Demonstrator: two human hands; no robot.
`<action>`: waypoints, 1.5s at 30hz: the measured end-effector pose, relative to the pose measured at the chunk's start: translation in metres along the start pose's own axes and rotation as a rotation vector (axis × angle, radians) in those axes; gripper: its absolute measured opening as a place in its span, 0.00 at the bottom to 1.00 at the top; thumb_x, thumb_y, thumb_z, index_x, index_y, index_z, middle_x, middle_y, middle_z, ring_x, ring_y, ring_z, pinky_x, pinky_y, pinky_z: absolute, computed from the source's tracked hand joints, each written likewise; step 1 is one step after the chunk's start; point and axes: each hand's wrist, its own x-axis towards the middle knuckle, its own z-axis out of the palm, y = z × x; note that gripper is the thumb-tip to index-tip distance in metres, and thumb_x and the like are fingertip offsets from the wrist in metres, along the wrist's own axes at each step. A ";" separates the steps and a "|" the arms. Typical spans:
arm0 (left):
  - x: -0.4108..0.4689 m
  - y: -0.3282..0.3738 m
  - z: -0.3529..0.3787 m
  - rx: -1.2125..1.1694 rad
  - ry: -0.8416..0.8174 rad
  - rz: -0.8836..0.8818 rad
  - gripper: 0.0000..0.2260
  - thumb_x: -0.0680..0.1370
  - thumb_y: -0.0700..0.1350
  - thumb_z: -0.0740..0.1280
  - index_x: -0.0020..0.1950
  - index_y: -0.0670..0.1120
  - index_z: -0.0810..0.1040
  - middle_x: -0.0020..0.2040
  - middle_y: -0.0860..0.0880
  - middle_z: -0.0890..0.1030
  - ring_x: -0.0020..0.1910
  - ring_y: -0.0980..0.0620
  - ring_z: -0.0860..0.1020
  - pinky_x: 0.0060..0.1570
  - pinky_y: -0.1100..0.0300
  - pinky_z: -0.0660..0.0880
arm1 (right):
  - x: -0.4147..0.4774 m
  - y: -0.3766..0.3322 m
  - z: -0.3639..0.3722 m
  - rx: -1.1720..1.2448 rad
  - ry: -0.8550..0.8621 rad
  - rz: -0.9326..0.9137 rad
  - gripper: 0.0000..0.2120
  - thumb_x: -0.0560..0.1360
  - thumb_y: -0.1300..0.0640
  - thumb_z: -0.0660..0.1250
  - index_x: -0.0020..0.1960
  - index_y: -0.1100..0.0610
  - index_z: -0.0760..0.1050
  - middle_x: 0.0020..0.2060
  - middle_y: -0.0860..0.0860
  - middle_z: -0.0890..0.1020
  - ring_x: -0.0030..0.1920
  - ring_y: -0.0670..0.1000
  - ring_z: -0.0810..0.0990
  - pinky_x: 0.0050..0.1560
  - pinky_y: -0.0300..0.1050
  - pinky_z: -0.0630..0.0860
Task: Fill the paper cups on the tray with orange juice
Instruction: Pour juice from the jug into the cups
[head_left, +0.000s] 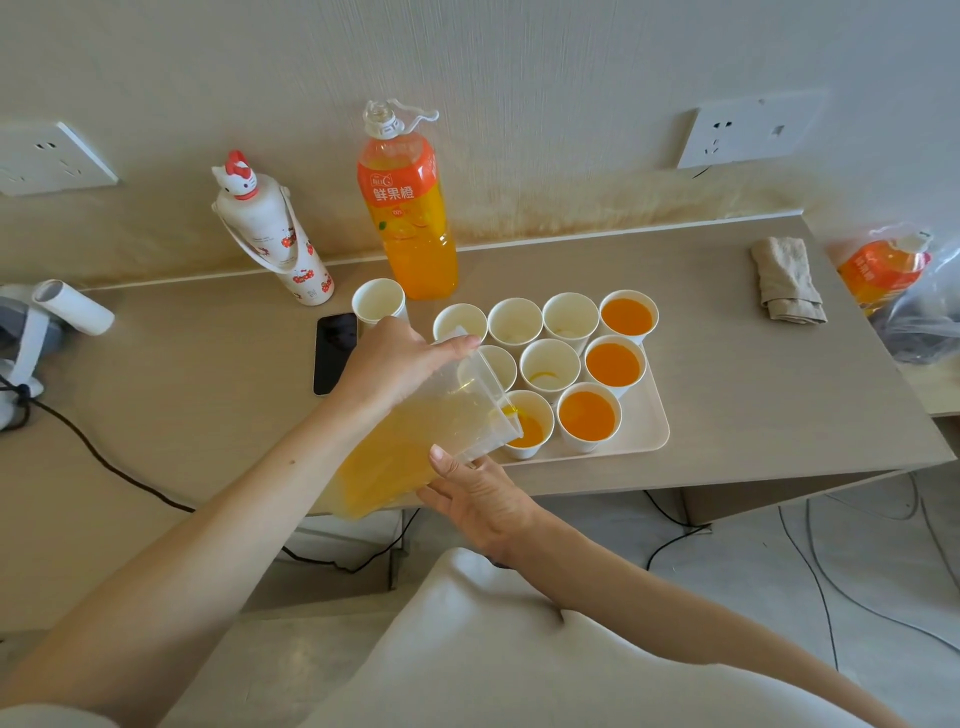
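Left arm enters from lower left, bare forearm stretched forward, wrist bent slightly down. Left hand (400, 366) grips the tilted clear jug (410, 447) from above, fingers (460, 344) curled over its far wall. Right arm enters from lower right, forearm bare. Right hand (480, 496) braces the jug's near side from below, thumb (439, 460) straight against the wall; other fingers hidden underneath.

Nine paper cups (549, 364) on tray (655, 422); three full, one part-full.
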 end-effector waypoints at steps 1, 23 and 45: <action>0.000 0.000 0.000 0.001 0.000 -0.001 0.30 0.70 0.62 0.72 0.25 0.46 0.58 0.15 0.55 0.56 0.15 0.56 0.61 0.29 0.61 0.56 | 0.000 0.000 0.000 0.001 0.001 0.000 0.54 0.53 0.43 0.85 0.73 0.53 0.64 0.67 0.53 0.77 0.68 0.55 0.74 0.73 0.57 0.65; 0.004 -0.002 0.000 -0.008 -0.007 -0.009 0.27 0.69 0.65 0.71 0.30 0.43 0.67 0.30 0.44 0.66 0.30 0.50 0.66 0.35 0.55 0.61 | -0.002 -0.005 0.002 -0.015 0.018 -0.002 0.54 0.52 0.44 0.85 0.73 0.54 0.65 0.66 0.53 0.77 0.66 0.55 0.76 0.66 0.50 0.73; 0.006 0.000 0.000 0.010 -0.003 -0.012 0.29 0.70 0.63 0.71 0.27 0.45 0.61 0.27 0.48 0.61 0.27 0.51 0.62 0.33 0.57 0.58 | 0.001 -0.004 0.002 0.001 -0.019 -0.010 0.54 0.51 0.43 0.85 0.71 0.53 0.66 0.65 0.53 0.78 0.67 0.55 0.75 0.74 0.59 0.63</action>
